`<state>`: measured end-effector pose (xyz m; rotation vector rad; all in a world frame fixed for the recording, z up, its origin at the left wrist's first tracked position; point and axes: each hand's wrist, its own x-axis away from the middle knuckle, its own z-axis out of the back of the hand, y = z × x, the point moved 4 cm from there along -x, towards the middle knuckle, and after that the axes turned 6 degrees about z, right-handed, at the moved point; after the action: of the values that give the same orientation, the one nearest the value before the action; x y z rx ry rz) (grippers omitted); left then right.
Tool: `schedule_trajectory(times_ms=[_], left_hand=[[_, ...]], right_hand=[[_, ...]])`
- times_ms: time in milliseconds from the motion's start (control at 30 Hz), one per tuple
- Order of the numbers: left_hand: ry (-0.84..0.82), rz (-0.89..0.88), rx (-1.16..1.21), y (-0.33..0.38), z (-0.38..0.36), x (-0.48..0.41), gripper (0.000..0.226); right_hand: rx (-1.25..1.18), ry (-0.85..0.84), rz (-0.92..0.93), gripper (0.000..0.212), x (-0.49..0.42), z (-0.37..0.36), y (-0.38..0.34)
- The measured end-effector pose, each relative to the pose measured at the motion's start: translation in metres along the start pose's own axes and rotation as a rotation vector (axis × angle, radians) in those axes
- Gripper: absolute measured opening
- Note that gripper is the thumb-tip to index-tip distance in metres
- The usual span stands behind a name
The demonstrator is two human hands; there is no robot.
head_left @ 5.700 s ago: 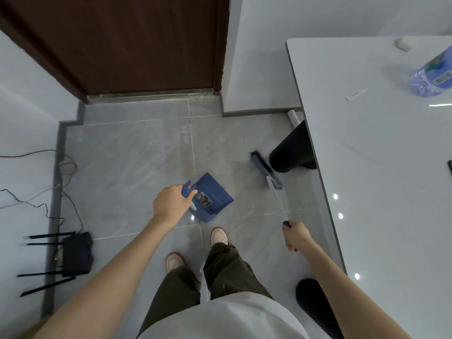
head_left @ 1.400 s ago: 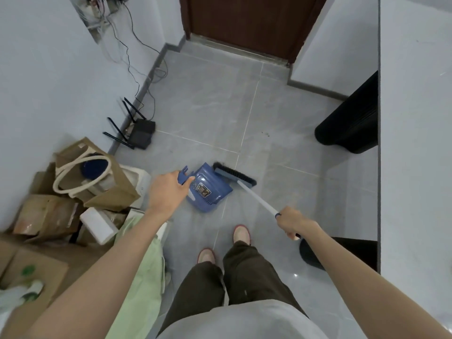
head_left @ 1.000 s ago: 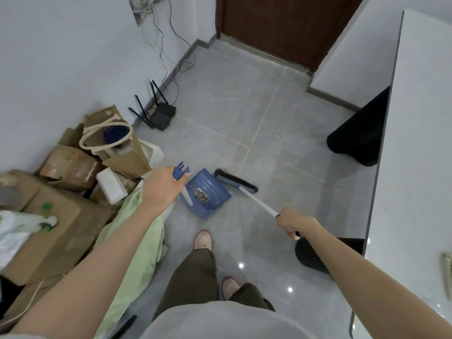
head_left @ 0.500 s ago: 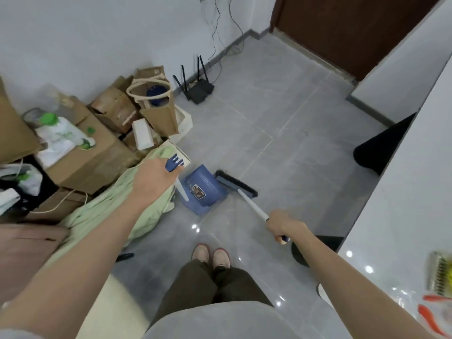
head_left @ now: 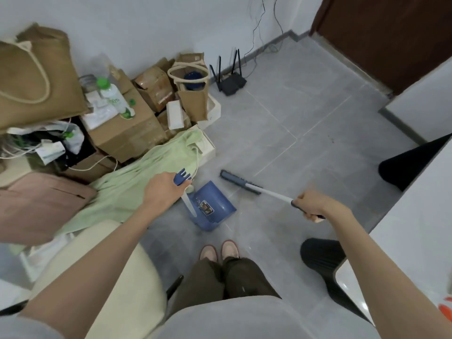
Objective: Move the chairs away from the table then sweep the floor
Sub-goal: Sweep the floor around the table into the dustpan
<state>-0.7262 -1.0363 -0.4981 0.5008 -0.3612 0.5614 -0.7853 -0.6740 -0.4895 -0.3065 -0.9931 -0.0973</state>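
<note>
My left hand (head_left: 163, 192) grips the top of the blue dustpan's handle, and the dustpan (head_left: 212, 208) rests on the grey tiled floor (head_left: 298, 123) just ahead of my feet. My right hand (head_left: 311, 204) holds the white broom handle by its dark grip. The broom's dark brush head (head_left: 238, 181) lies on the floor a little to the right of the dustpan's mouth, apart from it. A cream chair (head_left: 107, 270) stands at my lower left. The white table (head_left: 420, 216) runs along the right edge.
Cardboard boxes (head_left: 127, 128), brown tote bags (head_left: 193, 94) and a green cloth (head_left: 137, 182) pile up on the left by the wall. A black router (head_left: 231, 80) with cables sits near the wall. Black table legs (head_left: 411, 165) stand right. A brown door (head_left: 381, 37) is at top right.
My view has swung left, bringing the pile of boxes and the cream chair into sight. The broom head has drawn a little away from the dustpan's mouth. Both hands keep their holds.
</note>
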Motion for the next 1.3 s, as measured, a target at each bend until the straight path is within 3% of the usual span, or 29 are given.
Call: schedule_trajectory(times_ms=[267, 367, 567, 900, 1100, 1300], left_hand=[[0.059, 0.146, 0.118, -0.034, -0.021, 0.062, 0.045], [0.103, 0.186, 0.160, -0.038, -0.031, 0.091, 0.044], [0.157, 0.331, 0.215, -0.051, -0.054, 0.158, 0.040], [0.174, 0.482, 0.294, -0.087, -0.105, 0.259, 0.034], [0.175, 0.530, 0.312, -0.104, -0.137, 0.309, 0.036], [0.183, 0.515, 0.362, -0.113, -0.159, 0.359, 0.037]], right_hand=[[0.064, 0.112, 0.060, 0.026, -0.027, -0.008, -0.016], [0.125, 0.091, 0.069, 0.025, -0.034, -0.033, -0.013], [0.267, 0.012, 0.051, 0.040, -0.020, -0.089, 0.012], [0.403, -0.168, 0.153, 0.031, 0.034, -0.165, 0.021], [0.539, -0.200, 0.142, 0.036, 0.084, -0.213, 0.056], [0.580, -0.190, 0.214, 0.024, 0.111, -0.214, 0.070]])
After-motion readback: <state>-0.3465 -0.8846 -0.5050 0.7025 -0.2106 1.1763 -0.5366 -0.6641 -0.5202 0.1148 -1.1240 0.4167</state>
